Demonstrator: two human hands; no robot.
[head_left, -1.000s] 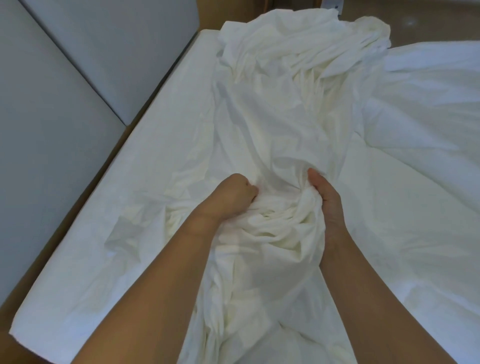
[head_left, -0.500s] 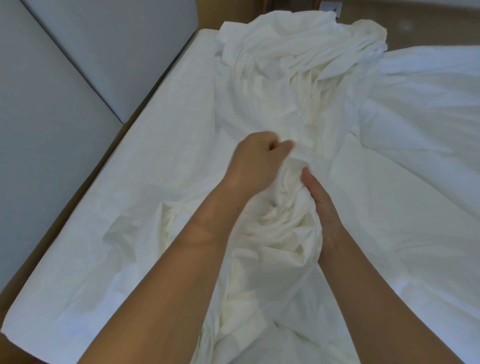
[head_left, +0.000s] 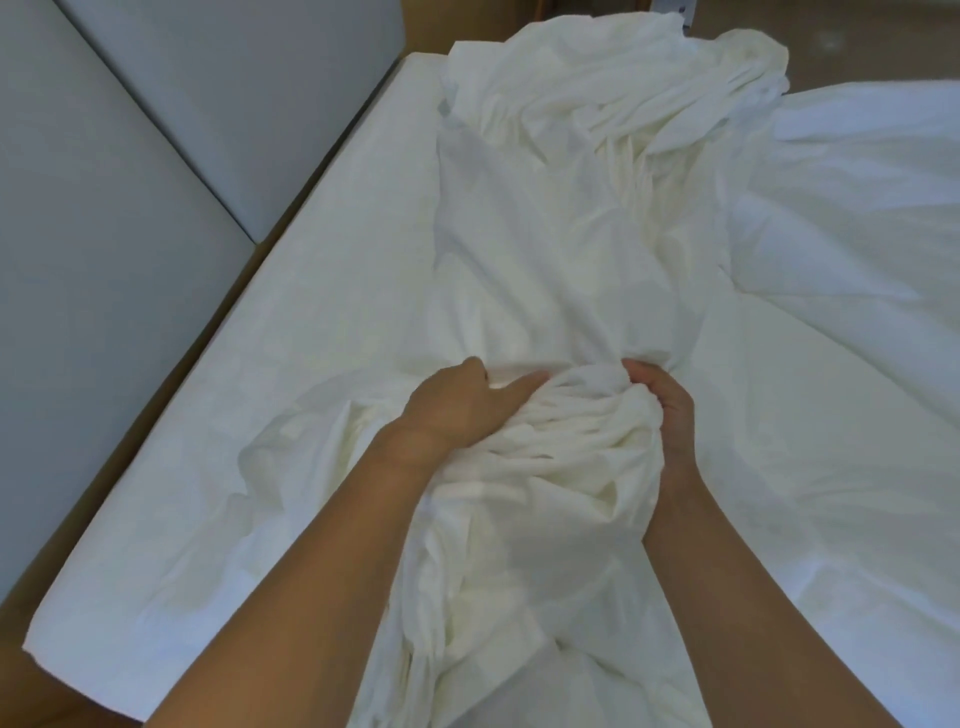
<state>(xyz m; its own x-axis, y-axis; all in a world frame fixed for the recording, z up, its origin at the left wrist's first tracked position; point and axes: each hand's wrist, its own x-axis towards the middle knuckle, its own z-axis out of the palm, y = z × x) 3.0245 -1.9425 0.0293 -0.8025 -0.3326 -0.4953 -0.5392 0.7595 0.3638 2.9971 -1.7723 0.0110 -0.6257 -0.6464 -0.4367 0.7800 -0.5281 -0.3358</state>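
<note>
A large white sheet (head_left: 550, 249) lies rumpled along the middle of a bed, piled high at the far end and gathered into a thick bunch near me. My left hand (head_left: 462, 405) grips the left side of that bunch, its fingers buried in the folds. On the bunch's right side, my right hand (head_left: 667, 410) clutches the cloth with curled fingers. The gathered sheet runs down between my forearms toward me and out of view.
The bed's white mattress cover (head_left: 249, 415) is flat to the left of the sheet. More white bedding (head_left: 841, 270) spreads over the right side. A grey padded headboard (head_left: 104, 218) stands along the left. Brown floor (head_left: 857, 36) shows beyond the bed's far end.
My left hand, which had reached forward up the sheet half a second ago, has come back toward me with more cloth. The bunch between my hands is thicker.
</note>
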